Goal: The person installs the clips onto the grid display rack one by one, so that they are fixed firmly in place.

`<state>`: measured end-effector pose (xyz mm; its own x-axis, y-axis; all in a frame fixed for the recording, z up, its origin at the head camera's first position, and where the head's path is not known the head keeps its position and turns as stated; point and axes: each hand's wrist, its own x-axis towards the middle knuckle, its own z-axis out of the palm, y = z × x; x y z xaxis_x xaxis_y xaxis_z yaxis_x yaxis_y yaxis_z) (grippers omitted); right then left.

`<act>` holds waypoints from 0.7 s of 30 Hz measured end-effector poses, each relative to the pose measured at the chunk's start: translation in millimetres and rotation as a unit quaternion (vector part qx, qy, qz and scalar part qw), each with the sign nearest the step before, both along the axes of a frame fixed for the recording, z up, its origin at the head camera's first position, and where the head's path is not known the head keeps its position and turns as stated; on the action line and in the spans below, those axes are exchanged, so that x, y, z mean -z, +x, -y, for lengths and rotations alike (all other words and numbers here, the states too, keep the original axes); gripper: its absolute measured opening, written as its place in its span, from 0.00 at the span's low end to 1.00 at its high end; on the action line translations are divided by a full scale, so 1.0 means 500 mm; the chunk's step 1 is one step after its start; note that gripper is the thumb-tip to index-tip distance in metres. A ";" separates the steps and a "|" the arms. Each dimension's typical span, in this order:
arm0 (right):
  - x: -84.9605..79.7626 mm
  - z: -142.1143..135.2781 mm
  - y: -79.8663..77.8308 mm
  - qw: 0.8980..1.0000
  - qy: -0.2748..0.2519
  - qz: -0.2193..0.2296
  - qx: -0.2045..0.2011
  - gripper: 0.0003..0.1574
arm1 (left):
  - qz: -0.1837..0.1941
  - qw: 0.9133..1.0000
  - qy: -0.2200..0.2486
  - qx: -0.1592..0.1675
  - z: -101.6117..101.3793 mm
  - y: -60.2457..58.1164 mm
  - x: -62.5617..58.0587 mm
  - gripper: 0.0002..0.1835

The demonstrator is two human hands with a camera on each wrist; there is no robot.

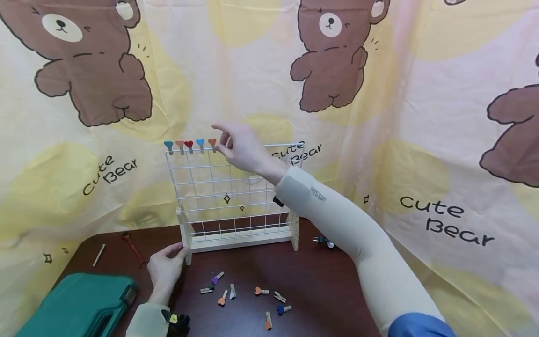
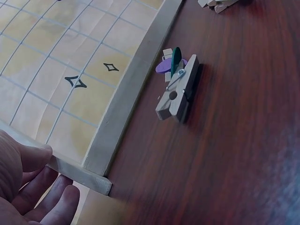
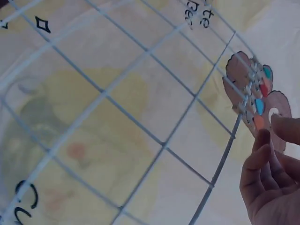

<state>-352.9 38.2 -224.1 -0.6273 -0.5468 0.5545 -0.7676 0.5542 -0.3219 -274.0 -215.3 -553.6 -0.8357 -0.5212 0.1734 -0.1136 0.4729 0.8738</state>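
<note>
A white wire grid rack (image 1: 242,238) on a wooden stand stands upright on the table. Along its top left edge sit several heart clothespins: teal (image 1: 169,145), pink, red (image 1: 188,144), light blue (image 1: 200,142) and orange (image 1: 212,142). My right hand (image 1: 246,147) is beside the orange one, thumb and index finger spread apart, nothing between them. In the right wrist view those fingertips (image 3: 264,137) are close to the orange heart. Down at the left, my left hand (image 1: 165,269) pinches the stand's wooden foot (image 2: 79,176) between thumb and fingers.
Loose clothespins lie on the table in front, including purple (image 1: 217,278), orange (image 1: 222,298) and blue (image 1: 284,310) ones. A green case (image 1: 76,304) lies at left, near a red tool (image 1: 134,249) and a metal rod (image 1: 98,255). Behind hangs a bear-print curtain (image 1: 236,84).
</note>
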 end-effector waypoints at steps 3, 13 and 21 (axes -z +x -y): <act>0.042 -0.038 0.022 1.000 -0.023 -0.018 -0.007 0.27 | -0.004 1.000 -0.004 0.003 -0.003 0.001 0.001 0.16; 0.293 -0.150 0.082 0.989 0.091 0.077 -0.083 0.10 | -0.005 1.000 -0.014 -0.008 0.002 0.000 0.001 0.16; 0.514 -0.182 0.144 0.944 0.237 0.190 -0.128 0.13 | -0.002 1.000 -0.013 -0.004 -0.004 -0.001 0.005 0.16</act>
